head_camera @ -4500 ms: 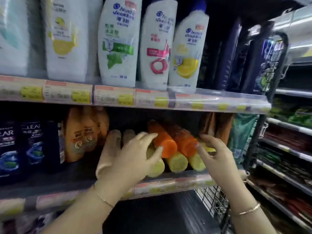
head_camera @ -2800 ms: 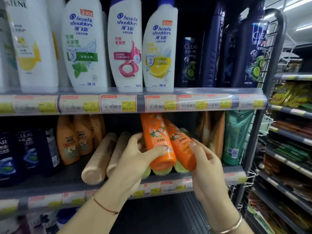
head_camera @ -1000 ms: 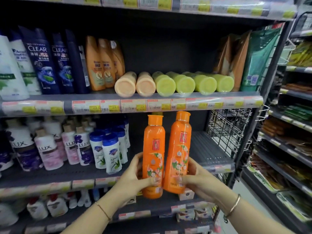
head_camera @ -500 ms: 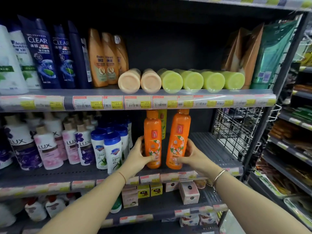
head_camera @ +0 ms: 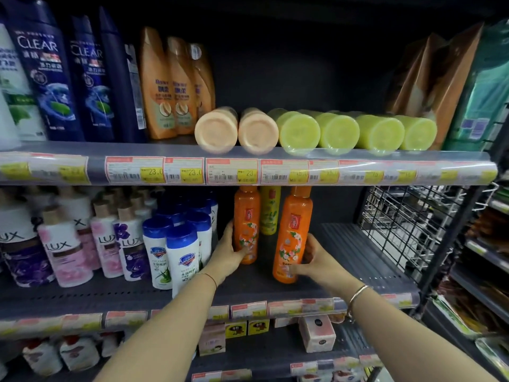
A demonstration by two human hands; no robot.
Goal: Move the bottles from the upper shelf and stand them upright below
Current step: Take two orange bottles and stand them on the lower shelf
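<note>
Two orange bottles stand upright on the lower shelf [head_camera: 366, 252]. My left hand [head_camera: 230, 250] wraps the left orange bottle [head_camera: 246, 224]. My right hand [head_camera: 311, 260] holds the right orange bottle [head_camera: 293, 235] near its base. A yellow bottle [head_camera: 270, 209] stands upright behind and between them. On the upper shelf [head_camera: 248, 154] lie two peach bottles [head_camera: 216, 130] [head_camera: 257, 130] and several yellow-green bottles [head_camera: 298, 132], all on their sides with bases facing out.
White bottles with blue caps [head_camera: 181, 260] and LUX bottles [head_camera: 63, 246] crowd the lower shelf left of my left hand. A wire mesh side panel [head_camera: 407, 224] closes the shelf on the right. Dark blue CLEAR bottles [head_camera: 41, 78] and orange shampoo bottles [head_camera: 157, 86] stand on the upper shelf.
Both hands carried the two orange bottles down from the upper shelf, turned them upright, and pushed them back onto the lower shelf, where they now stand slightly apart.
</note>
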